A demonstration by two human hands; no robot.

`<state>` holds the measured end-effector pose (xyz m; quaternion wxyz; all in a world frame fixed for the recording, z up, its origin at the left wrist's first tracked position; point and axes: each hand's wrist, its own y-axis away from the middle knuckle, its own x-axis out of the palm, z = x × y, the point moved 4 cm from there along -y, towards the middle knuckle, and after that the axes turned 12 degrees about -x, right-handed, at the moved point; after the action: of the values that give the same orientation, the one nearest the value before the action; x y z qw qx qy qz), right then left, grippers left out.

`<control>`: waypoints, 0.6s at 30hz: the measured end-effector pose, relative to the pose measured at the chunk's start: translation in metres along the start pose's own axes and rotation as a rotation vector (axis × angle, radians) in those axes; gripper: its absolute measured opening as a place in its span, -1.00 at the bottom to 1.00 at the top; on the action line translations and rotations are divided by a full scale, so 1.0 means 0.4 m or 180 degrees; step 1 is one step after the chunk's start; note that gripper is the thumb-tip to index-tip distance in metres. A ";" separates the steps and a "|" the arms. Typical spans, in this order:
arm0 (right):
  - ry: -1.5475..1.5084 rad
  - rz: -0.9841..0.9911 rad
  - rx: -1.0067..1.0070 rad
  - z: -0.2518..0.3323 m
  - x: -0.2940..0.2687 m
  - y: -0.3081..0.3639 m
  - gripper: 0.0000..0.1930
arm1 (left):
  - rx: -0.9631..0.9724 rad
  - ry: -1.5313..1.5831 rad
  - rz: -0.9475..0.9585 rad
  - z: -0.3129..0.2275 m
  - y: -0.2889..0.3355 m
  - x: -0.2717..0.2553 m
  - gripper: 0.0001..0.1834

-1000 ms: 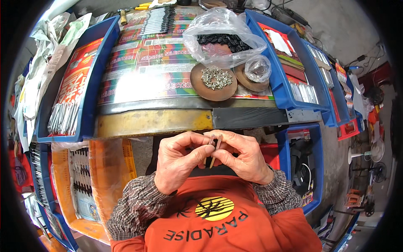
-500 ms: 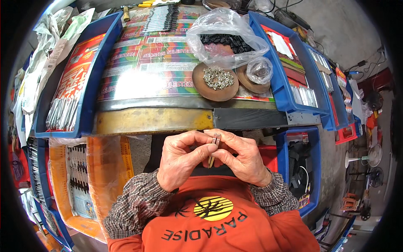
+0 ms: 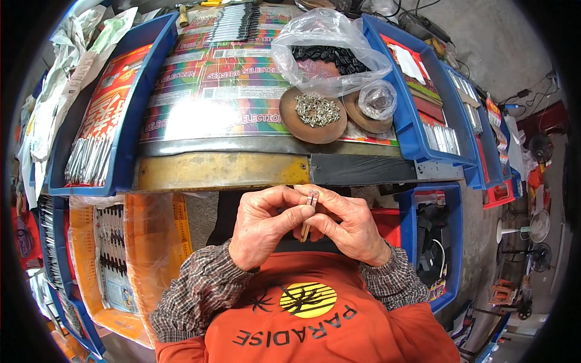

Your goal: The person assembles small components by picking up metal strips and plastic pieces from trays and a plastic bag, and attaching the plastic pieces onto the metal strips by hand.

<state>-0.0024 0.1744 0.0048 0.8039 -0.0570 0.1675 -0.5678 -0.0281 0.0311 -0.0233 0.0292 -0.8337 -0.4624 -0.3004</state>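
Note:
Above my lap, close to the table's front edge, my left hand (image 3: 260,225) and my right hand (image 3: 348,222) meet around a slim two-pronged metal piece (image 3: 311,201). Thumbs and fingertips of both hands pinch it, and its narrow lower end shows brassy below the thumbs. The fingers hide much of its middle, so its exact kind is unclear. On the table beyond, a round brown dish (image 3: 290,126) carries a heap of small silvery screw-like or pin-like parts (image 3: 317,110).
A clear plastic bag (image 3: 289,42) holds black parts (image 3: 333,59). Blue trays with metal strips stand left (image 3: 124,163) and right (image 3: 445,156). Slim black-and-silver pieces (image 3: 233,23) lie at the back. An orange crate (image 3: 142,266) and a blue bin (image 3: 454,254) flank my lap.
The view has shifted very slightly. Both hands keep the same pinch on the metal piece, with only a tiny movement of the fingers.

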 end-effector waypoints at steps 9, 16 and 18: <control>0.0354 0.0079 -0.0231 0.013 -0.026 -0.007 -0.57 | -0.0016 -0.0120 0.0034 0.001 0.000 0.008 -0.92; 0.0032 0.0608 -0.0399 0.043 -0.061 -0.024 -0.90 | -0.0732 -0.0739 0.0705 -0.014 0.016 0.000 -0.91; -0.0090 0.0627 -0.0463 0.044 -0.059 -0.025 -0.90 | -0.0879 -0.0660 0.0850 -0.015 0.016 -0.003 -0.91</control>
<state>-0.0123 0.1912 0.0291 0.8518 -0.1065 0.2017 -0.4716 -0.0262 0.0244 -0.0174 -0.0934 -0.9101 -0.3028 -0.2669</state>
